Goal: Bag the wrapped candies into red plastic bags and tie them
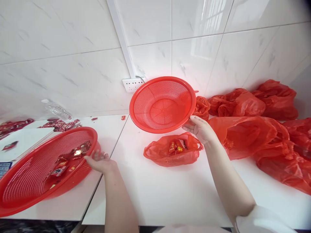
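Reaching over wht tbl [150,197]. Gripping L red basket [26,181], tilted, w/ L hand [102,162], w/ fingers closed on R rim. Gripping R red basket [164,110] w/ R hand [201,130] at its lower-R rim, just behind red bag [160,157] on tbl. Seeing sm pkts [58,169] in bag & L basket.

Smooth white tabletops [160,197] here, meeting at a dark seam [94,194]. Straight ahead being 12, a gaping see-through red plastic bag [155,155] sits just off centre toward 1, crumpled red plastic bags [252,129] pile up around 2–3, a tiny red scrap [123,117] is near 11, and red-patterned wrappers [58,125] scatter around 10.
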